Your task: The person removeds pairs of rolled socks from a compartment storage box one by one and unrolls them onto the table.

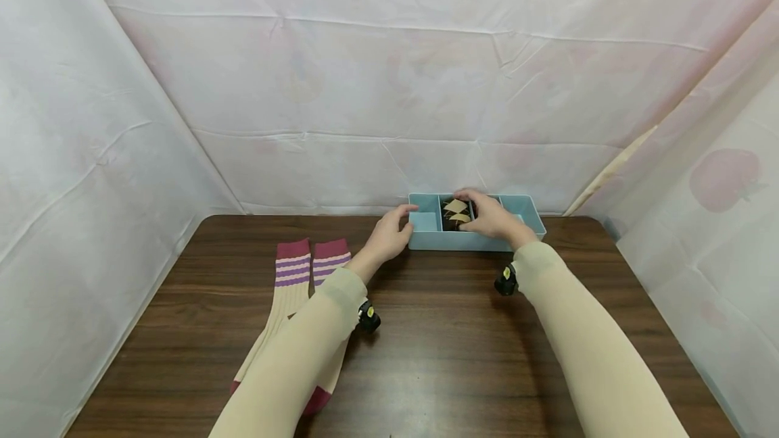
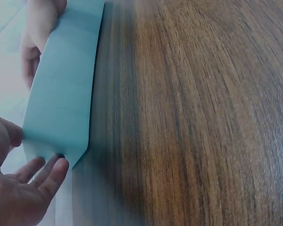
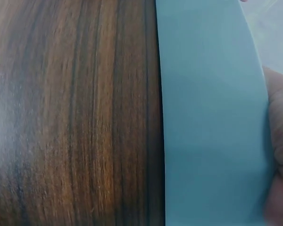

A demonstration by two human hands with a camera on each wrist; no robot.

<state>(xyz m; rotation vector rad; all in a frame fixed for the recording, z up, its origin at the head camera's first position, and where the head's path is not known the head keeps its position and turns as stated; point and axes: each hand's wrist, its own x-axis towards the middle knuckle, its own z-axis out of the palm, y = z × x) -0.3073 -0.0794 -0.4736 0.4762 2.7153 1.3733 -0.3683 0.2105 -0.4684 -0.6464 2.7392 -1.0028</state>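
Note:
A pale blue divided box [image 1: 462,242] stands at the back of the table. One of its middle compartments holds a dark folded sock with tan diamonds [image 1: 454,207]. My right hand [image 1: 491,217] reaches over the front wall and grips this sock, thumb at its near side and fingers at its far side. More dark cloth shows in the compartment beyond, mostly hidden by the hand. At the box's left end, my left hand [image 1: 389,234] is spread, its fingertips [image 2: 60,165] touching the end wall and its thumb close to the rim.
Two cream ribbed socks [image 1: 292,296] with maroon cuffs and toes and purple stripes lie flat on the left of the brown wooden table [image 1: 438,357], partly under my left forearm. Pale cloth [image 1: 365,86] hangs behind the box and along both sides.

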